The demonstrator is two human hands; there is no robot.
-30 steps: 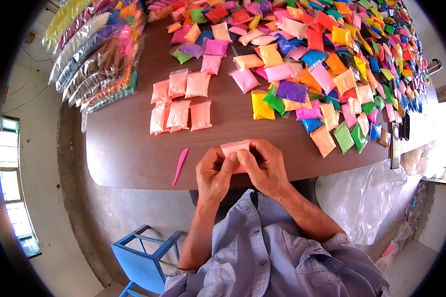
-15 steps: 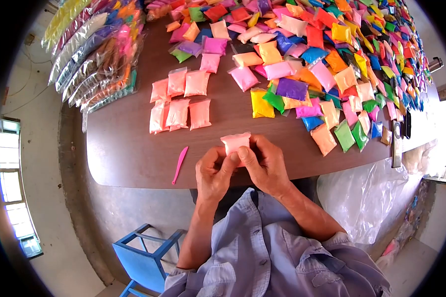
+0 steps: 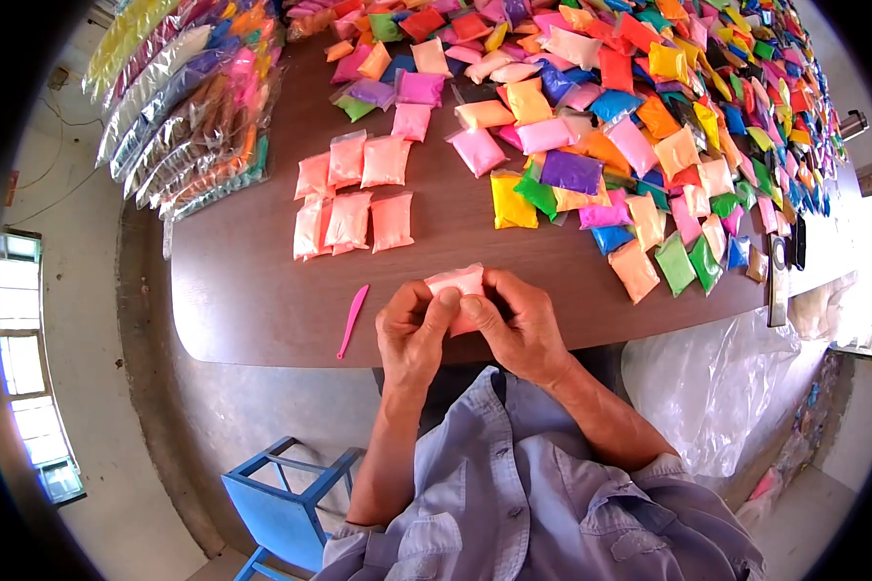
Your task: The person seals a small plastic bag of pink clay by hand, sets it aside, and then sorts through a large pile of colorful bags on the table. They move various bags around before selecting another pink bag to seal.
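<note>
A small salmon-pink packet [image 3: 458, 281] in clear film is held just above the table's front edge. My left hand [image 3: 415, 324] grips its left side, thumb on the near face. On the other side my right hand [image 3: 516, 320] pinches it the same way, the two thumbs close together. Left of my hands lies a pink plastic knife [image 3: 354, 320]. Farther back rest several packets of the same salmon colour [image 3: 349, 221], laid in two rough rows. What fills the packets cannot be made out.
A large heap of many-coloured packets [image 3: 572, 174] covers the table's back and right. Bigger clear bags [image 3: 194, 107] are stacked at the back left. A blue chair [image 3: 276, 513] stands below on the left; clear plastic sheeting [image 3: 707, 387] hangs at the right.
The packet has tilted between my hands, and more of its lower part now shows beneath the thumbs. My left thumb has shifted slightly up and left. The other things stay put.
</note>
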